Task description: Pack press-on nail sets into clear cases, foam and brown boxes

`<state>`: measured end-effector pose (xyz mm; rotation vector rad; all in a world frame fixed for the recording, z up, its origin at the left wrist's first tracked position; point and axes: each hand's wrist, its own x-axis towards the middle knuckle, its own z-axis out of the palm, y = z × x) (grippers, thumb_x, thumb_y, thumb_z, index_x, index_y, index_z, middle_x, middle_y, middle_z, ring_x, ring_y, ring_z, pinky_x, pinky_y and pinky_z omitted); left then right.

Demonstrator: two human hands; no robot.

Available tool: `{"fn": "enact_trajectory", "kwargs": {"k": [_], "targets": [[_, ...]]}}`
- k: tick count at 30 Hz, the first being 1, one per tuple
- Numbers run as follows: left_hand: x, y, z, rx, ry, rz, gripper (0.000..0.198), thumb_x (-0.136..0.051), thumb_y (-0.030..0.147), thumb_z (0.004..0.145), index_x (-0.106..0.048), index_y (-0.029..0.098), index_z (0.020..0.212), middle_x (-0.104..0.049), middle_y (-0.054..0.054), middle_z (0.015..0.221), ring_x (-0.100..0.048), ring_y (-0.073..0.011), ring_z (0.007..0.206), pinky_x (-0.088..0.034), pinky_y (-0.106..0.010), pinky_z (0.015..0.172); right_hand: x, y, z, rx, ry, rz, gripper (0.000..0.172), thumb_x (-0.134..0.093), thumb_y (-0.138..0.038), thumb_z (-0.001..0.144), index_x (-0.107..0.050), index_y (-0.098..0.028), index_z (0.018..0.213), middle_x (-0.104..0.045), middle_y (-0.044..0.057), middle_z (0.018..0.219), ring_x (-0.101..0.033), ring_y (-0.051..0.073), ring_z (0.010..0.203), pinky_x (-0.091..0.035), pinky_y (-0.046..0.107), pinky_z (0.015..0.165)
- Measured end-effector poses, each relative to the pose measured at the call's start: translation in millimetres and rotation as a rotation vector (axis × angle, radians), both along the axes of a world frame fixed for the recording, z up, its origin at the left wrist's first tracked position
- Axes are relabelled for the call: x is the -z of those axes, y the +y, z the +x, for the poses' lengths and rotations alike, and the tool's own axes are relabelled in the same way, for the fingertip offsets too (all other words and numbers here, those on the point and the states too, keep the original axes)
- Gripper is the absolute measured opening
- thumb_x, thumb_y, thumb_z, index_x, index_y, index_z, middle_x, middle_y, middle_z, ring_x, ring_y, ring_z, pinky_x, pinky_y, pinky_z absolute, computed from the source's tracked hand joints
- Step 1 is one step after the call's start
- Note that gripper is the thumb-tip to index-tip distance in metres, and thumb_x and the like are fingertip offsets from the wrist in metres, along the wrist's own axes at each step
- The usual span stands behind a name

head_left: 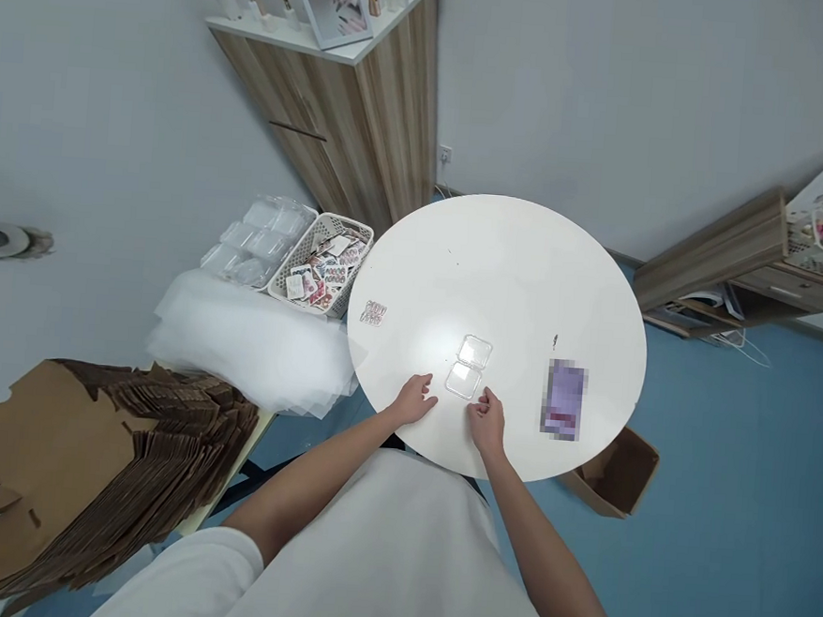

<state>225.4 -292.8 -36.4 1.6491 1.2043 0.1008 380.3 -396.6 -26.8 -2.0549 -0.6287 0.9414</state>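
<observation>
A clear plastic case lies on the white round table, its lid folded back flat away from me. To the left of the case, my left hand hovers low at the table with its fingers apart and nothing in them. My right hand is by the near right corner of the case, fingers loosely bent with a gap at the thumb; whether a fingertip touches the case I cannot tell. A small sheet of patterned pieces lies near the table's left edge.
Right of my hands is a blurred purple item. Left of the table stand a white basket of patterned sheets, a bin of clear cases, translucent bags and stacked flat cardboard boxes. An open carton sits on the floor.
</observation>
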Motion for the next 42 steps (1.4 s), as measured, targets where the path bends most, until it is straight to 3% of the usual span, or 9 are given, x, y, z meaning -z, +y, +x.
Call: {"fn": "enact_trajectory", "kwargs": {"k": [5,11,20,29,35,42], "targets": [[-8.9,27,-31,-0.041,-0.036,0.019,0.037,-0.058,0.021,0.071,-0.052,0.018,0.108,-0.054,-0.007,0.104,-0.053,-0.0153,0.090,-0.048,-0.028,0.076,-15.2,12,-1,0.102,-0.145,0.123,0.047,-0.047,-0.030,0.072,-0.043,-0.017,0.116,-0.048,0.006,0.096,-0.049,0.013,0.071,-0.046,0.030,0.068],[-23.5,84,-72,-0.073,-0.073,0.127,0.033,-0.054,0.021,0.074,-0.053,0.017,0.107,-0.057,-0.006,0.101,-0.055,-0.0132,0.085,-0.049,-0.026,0.073,-37.1,64,-26,-0.029,-0.112,0.121,0.040,-0.047,-0.032,0.073,-0.047,-0.019,0.111,-0.050,0.005,0.095,-0.047,0.011,0.061,-0.045,0.028,0.060],[-21.8,165,-121,0.031,0.045,0.309,0.032,-0.053,0.021,0.073,-0.053,0.015,0.105,-0.055,-0.007,0.100,-0.055,-0.0149,0.082,-0.046,-0.029,0.076,-23.8,139,-92,-0.300,-0.106,-0.013,0.039,-0.050,-0.029,0.070,-0.049,-0.022,0.109,-0.053,0.004,0.097,-0.052,0.013,0.069,-0.046,0.032,0.069],[-16.7,205,-118,0.211,0.161,0.315,0.053,-0.055,0.016,0.071,-0.038,0.015,0.121,-0.048,-0.010,0.108,-0.053,-0.0201,0.091,-0.040,-0.031,0.082,-6.5,195,-122,-0.404,-0.263,-0.089,0.043,-0.052,-0.021,0.069,-0.047,-0.021,0.111,-0.048,0.006,0.108,-0.051,0.018,0.094,-0.042,0.033,0.082],[-11.6,215,-110,0.240,0.214,0.284,0.063,-0.056,0.020,0.073,-0.027,0.016,0.129,-0.045,-0.012,0.112,-0.051,-0.0228,0.097,-0.040,-0.030,0.079,3.9,217,-129,-0.398,-0.341,-0.117,0.047,-0.053,-0.018,0.068,-0.044,-0.021,0.114,-0.047,0.007,0.109,-0.048,0.019,0.096,-0.039,0.035,0.085],[-6.0,222,-109,0.293,0.182,0.259,0.064,-0.058,0.020,0.071,-0.029,0.016,0.129,-0.049,-0.010,0.104,-0.052,-0.0225,0.092,-0.040,-0.030,0.078,4.4,234,-134,-0.372,-0.340,-0.128,0.048,-0.053,-0.021,0.070,-0.041,-0.020,0.117,-0.049,0.006,0.101,-0.048,0.019,0.093,-0.040,0.033,0.081]]}}
